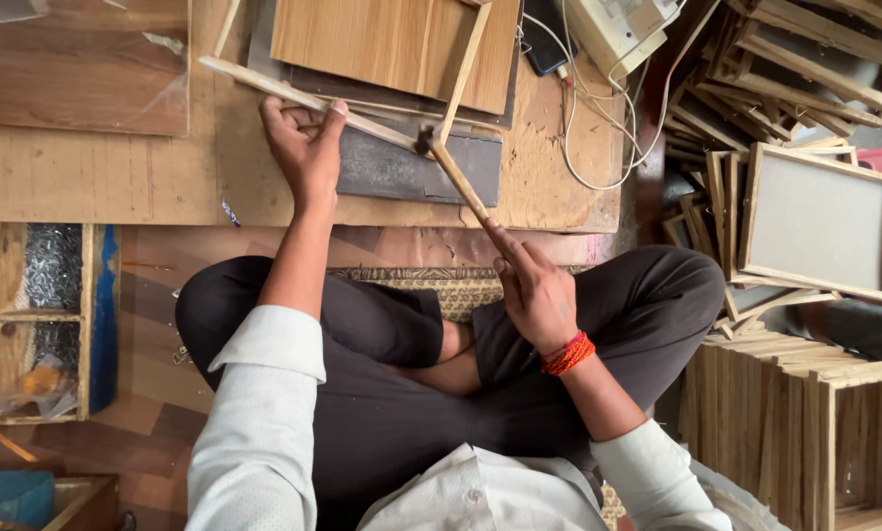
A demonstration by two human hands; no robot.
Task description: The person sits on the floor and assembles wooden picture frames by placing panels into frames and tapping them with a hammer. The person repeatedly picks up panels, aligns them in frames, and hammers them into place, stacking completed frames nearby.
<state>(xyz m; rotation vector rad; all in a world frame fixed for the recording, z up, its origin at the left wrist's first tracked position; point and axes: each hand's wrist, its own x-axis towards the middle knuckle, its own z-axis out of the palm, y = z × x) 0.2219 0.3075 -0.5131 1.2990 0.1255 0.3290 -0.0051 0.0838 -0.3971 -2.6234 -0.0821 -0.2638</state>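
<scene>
My left hand (306, 147) presses down on a thin wooden frame strip (264, 87) that lies across a dark metal block (411, 167) on the low workbench (146, 177). My right hand (534, 290), with a red thread band at the wrist, grips the wooden handle of a hammer (456, 177). The hammer's head (425, 140) rests at the corner where that strip meets a second frame strip (464, 69). A light wooden panel (392, 44) lies inside the frame. I sit cross-legged behind the bench.
Finished wooden frames (820, 221) are stacked in piles at the right. A wooden box of small nails (53, 265) stands at the left. A white cable (598, 118) and a pale device (618, 25) lie at the bench's far right. A brown board (77, 64) sits top left.
</scene>
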